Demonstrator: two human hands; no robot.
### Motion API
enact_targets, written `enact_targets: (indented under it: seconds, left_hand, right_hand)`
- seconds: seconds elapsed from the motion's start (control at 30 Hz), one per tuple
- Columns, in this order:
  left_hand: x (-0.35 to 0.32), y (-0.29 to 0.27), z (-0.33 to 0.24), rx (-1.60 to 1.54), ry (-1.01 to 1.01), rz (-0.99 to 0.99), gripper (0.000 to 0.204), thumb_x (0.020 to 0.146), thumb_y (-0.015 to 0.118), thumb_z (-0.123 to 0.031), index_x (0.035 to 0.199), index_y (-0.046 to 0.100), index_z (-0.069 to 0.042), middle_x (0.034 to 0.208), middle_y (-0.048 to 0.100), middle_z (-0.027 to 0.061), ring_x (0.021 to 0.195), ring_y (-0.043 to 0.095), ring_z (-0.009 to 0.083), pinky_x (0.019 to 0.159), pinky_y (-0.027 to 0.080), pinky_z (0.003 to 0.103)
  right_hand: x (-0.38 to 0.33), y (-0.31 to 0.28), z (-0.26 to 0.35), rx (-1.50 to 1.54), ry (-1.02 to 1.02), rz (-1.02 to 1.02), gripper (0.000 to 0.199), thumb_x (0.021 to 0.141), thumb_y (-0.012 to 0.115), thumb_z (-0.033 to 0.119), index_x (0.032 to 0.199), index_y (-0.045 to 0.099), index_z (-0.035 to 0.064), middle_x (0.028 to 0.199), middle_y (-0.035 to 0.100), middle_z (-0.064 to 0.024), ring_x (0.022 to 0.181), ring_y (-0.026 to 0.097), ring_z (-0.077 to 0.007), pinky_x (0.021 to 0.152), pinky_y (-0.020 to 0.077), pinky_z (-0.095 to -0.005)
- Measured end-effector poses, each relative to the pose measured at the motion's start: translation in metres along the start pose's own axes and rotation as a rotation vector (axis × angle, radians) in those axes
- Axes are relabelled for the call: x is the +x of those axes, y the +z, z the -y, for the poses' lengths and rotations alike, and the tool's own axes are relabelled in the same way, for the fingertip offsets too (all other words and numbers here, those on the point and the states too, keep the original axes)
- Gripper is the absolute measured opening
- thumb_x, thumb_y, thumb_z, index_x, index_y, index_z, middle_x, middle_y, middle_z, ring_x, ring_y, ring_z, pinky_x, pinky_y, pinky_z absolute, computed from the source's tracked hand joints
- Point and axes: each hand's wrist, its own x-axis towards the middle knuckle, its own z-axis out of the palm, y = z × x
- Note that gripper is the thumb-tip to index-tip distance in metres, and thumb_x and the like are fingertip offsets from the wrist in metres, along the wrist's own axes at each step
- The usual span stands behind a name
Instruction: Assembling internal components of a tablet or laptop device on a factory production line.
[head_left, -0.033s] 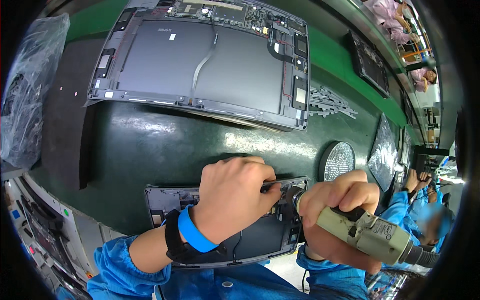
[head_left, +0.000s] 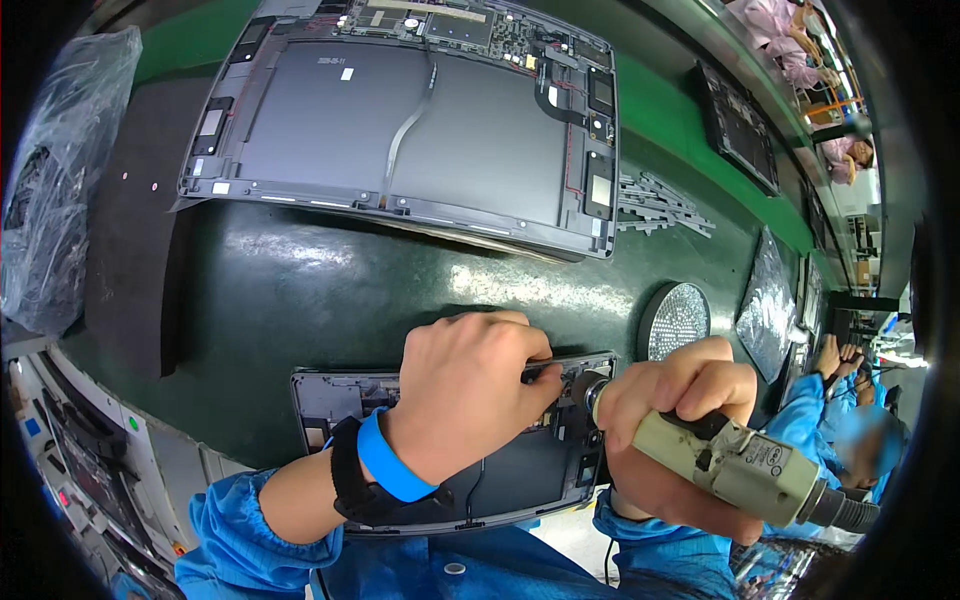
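Note:
In my right hand (head_left: 690,400) is a pale green electric screwdriver (head_left: 725,465), fingers wrapped round its body. Its dark nose points left, over the right side of an opened device chassis (head_left: 525,480) with a dark inner panel and electronic parts along its far side. My left hand (head_left: 480,375), with a blue wristband (head_left: 393,458) and a black strap on the wrist, reaches across that chassis. Its thumb and index finger pinch close together near the screwdriver's nose; what lies between them is hidden. The screwdriver's tip and the screw spot cannot be made out.
A stack of similar chassis (head_left: 400,120) stands at the back. Grey strips (head_left: 660,205) and a round dish of small metal pieces (head_left: 680,318) lie to the right. Clear plastic wrapping (head_left: 70,180) is at the far left. A co-worker's hands (head_left: 835,360) show at the right.

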Motion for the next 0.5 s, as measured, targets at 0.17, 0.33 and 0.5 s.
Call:
enact_targets:
  seconds: [0.17, 0.33, 0.5]
  left_hand:
    - [-0.003, -0.02, 0.005, -0.027, -0.021, 0.026, 0.021, 0.074, 0.075, -0.02, 0.092, 0.074, -0.008, 0.081, 0.069, 0.007, 0.068, 0.066, 0.0277, 0.062, 0.051, 0.038]
    - [-0.047, -0.098, -0.027, -0.091, 0.227, -0.251, 0.034, 0.071, 0.078, -0.017, 0.1, 0.072, -0.001, 0.092, 0.07, 0.016, 0.081, 0.066, 0.0296, 0.074, 0.05, 0.038]
    - [-0.178, -0.134, 0.003, -0.232, -0.001, -0.436, 0.017, 0.074, 0.075, -0.001, 0.09, 0.073, 0.002, 0.086, 0.071, 0.0138, 0.073, 0.067, 0.0242, 0.067, 0.052, 0.032]
  right_hand:
    - [0.015, -0.012, 0.008, 0.19, -0.079, -0.092, 0.073, 0.079, 0.071, 0.062, 0.103, 0.044, -0.0017, 0.097, 0.045, -0.0117, 0.052, 0.059, -0.016, 0.045, 0.0435, -0.0298]
    - [0.019, -0.097, 0.084, 0.504, -0.101, -0.586, 0.054, 0.098, 0.054, 0.048, 0.119, 0.051, -0.0019, 0.107, 0.054, -0.0145, 0.065, 0.053, -0.0178, 0.062, 0.0449, -0.0286]
    - [-0.054, -0.182, 0.101, 0.253, 0.244, -0.744, 0.043, 0.096, 0.058, 0.041, 0.116, 0.06, 0.0038, 0.086, 0.062, -0.0065, 0.069, 0.051, -0.0122, 0.063, 0.0435, -0.0253]
